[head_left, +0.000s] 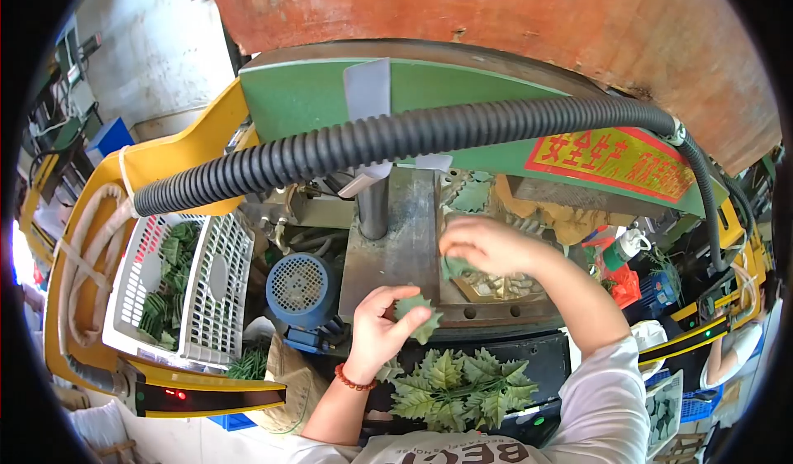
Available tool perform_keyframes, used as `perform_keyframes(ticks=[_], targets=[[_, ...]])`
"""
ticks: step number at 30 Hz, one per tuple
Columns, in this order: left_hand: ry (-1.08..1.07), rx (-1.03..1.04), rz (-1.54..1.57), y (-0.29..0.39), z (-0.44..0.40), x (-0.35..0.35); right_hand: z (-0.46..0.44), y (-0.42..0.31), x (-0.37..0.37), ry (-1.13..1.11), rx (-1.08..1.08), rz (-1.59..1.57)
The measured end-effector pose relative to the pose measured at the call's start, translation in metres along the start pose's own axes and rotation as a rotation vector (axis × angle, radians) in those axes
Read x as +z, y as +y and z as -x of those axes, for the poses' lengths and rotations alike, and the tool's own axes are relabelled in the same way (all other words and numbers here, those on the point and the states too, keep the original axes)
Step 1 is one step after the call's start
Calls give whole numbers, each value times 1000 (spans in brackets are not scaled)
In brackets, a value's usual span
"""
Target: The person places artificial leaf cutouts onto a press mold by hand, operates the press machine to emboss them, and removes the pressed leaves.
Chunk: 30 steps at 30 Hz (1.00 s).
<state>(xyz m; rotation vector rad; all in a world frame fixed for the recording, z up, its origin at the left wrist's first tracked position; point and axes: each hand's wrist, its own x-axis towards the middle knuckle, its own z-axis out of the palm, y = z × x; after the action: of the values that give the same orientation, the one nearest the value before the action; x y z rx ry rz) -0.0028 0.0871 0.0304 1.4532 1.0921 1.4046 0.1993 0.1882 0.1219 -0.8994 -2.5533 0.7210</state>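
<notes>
My left hand point(376, 328), with a beaded bracelet at the wrist, pinches a green artificial leaf point(422, 322) between thumb and fingers, in front of the machine's metal plate. Over the metal mould point(502, 289) on the machine bed, my right hand point(487, 246) has its fingers bent down with a second green leaf point(454, 267) at their tips. A bunch of pale green artificial leaves point(458, 385) lies on the dark ledge just before my body. Behind my right hand, another dark green leaf point(469, 195) rests in the machine.
A thick black corrugated hose point(413, 133) arches across the machine front. At left stand a white basket point(219, 290) of dark leaves and a blue motor point(299, 289). Yellow guard bars point(206, 394) flank both sides. A spray bottle point(625, 249) stands at right.
</notes>
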Motion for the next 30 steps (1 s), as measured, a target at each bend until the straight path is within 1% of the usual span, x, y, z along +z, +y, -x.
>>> perform_keyframes(ticks=[2, 4, 6, 7, 9, 11, 12, 13, 14, 15, 19, 20, 24, 25, 29, 30], targets=[[-65, 19, 71, 9, -1, 5, 16, -29, 7, -6, -25, -36], [-149, 38, 141, 13, -1, 8, 29, -43, 18, -29, 29, -193], [-132, 28, 151, 8, -2, 11, 35, -45, 17, 99, 55, -103], [-105, 19, 158, 3, -2, 13, 37, -42, 15, 98, 60, -98], [-43, 8, 167, -5, -4, 16, 35, -23, 6, 311, 267, -58], [-53, 8, 172, -14, -1, 17, 25, 9, -9, 241, 305, 106], [-67, 5, 174, -18, 2, 16, 14, 37, -5, 248, 305, 102], [-84, 1, 176, -21, 6, 15, 4, 71, 5, 85, 248, 278], [-99, -2, 180, -22, 9, 13, -1, 87, 11, -80, 188, 453], [-103, 1, 175, -22, 11, 9, 1, 86, 11, -73, 188, 452], [-139, 52, -8, -18, 15, -15, 4, 83, 10, 114, 18, 471], [-137, 48, -6, -18, 14, -15, 5, 82, 9, 109, 18, 470], [-131, -12, 9, -12, 7, -12, 21, 72, 5, -121, 174, 616], [-134, -7, 9, -9, 5, -11, 22, 69, 3, -117, 175, 619], [-174, 68, -113, -2, 2, -12, 22, 51, 8, -66, 26, 916], [-176, 61, -117, 1, 2, -11, 23, 44, 10, -67, 27, 908]])
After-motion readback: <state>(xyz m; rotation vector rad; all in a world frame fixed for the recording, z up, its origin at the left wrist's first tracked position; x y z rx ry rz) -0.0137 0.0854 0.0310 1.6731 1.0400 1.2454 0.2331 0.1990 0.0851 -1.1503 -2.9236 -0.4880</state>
